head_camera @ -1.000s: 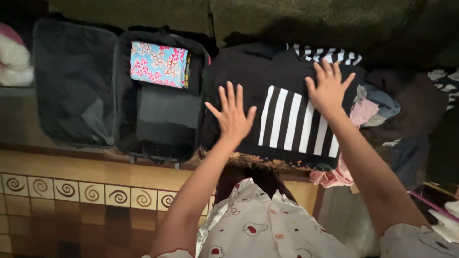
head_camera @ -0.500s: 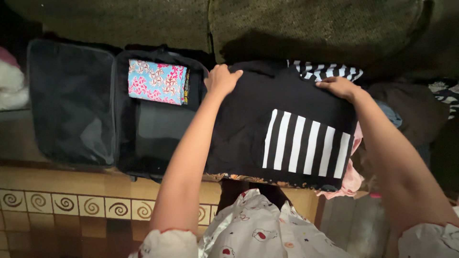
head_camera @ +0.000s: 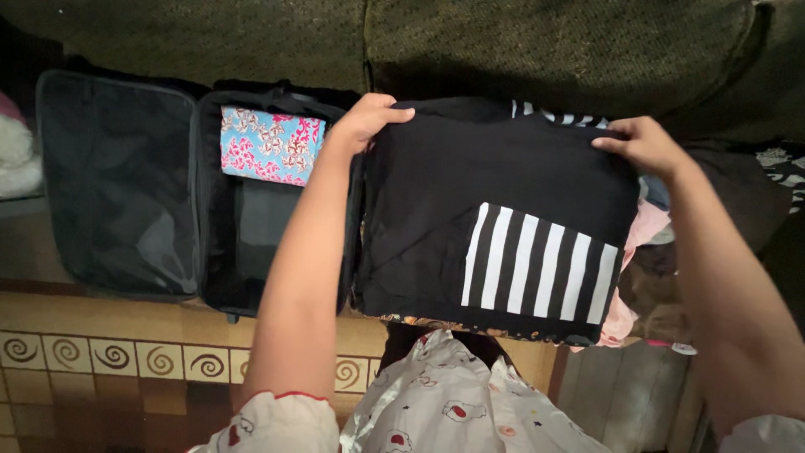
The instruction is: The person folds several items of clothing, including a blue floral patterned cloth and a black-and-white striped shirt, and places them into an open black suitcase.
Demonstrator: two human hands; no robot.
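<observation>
The garment (head_camera: 495,210) is lying folded into a rough rectangle, black all over, with a block of white vertical stripes showing on its lower right part (the rest is plain). It is sitting flat on a heap of other clothes, just right of the open suitcase, its left edge touching the case's rim. Its two far corners are being pinched, one at the left, one at the right.

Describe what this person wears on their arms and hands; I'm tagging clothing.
Both forearms are bare. The left hand and right hand show no gloves. Short white sleeves with small red prints and a red-edged cuff match the top.
</observation>
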